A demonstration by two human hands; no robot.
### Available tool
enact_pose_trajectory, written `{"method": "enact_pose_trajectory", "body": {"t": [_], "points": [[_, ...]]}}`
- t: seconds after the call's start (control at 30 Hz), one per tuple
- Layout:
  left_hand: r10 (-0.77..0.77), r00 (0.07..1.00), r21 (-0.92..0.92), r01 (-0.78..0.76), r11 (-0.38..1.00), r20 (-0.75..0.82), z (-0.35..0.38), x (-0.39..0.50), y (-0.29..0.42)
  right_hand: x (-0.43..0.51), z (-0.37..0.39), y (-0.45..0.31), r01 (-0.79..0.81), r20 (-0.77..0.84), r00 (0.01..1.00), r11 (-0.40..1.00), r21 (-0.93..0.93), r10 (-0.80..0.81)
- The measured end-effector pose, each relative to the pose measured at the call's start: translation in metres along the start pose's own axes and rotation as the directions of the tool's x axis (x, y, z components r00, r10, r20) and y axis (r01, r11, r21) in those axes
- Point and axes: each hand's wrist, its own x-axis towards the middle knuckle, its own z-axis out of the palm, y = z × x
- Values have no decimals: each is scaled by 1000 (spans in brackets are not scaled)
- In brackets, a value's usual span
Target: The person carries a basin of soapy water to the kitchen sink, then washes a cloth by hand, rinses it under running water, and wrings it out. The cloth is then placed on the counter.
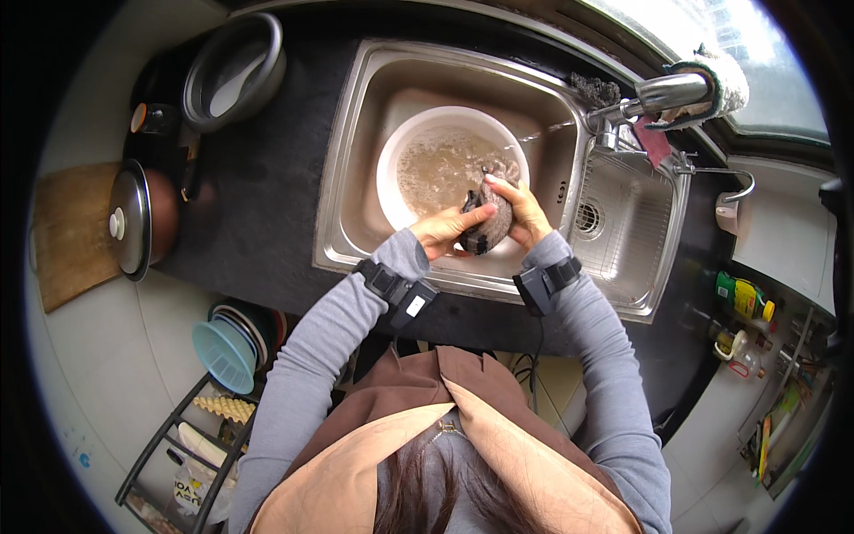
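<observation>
My left hand [446, 230] and my right hand [522, 208] both hold a wet grey-brown item [497, 217] with black parts, possibly a shoe. It is tilted over the near right rim of a white round basin [388, 175]. My left thumb presses across its near part, and my right fingers wrap its right side. Cloudy brownish water [437, 170] with bubbles fills much of the basin. The basin stands in the large bowl of a steel sink [363, 223]. A thin stream of water [548, 131] runs from the faucet towards the basin.
The chrome faucet [604, 127] and a smaller sink bowl [630, 233] with a drain are on the right. To the left stand a metal bowl [267, 87] holding a white utensil, a lidded pot [137, 220] and a dark jar [160, 119]. Bottles [740, 294] line the right side.
</observation>
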Motion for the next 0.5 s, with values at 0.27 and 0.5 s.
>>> {"method": "enact_pose_trajectory", "body": {"t": [0.27, 0.5], "points": [[401, 915, 678, -324, 660, 47, 11, 22, 18, 19, 6, -17, 110, 34, 994, 900, -421, -106], [404, 841, 905, 210, 369, -360, 26, 29, 10, 35, 8, 12, 177, 4, 893, 343, -923, -450]]}}
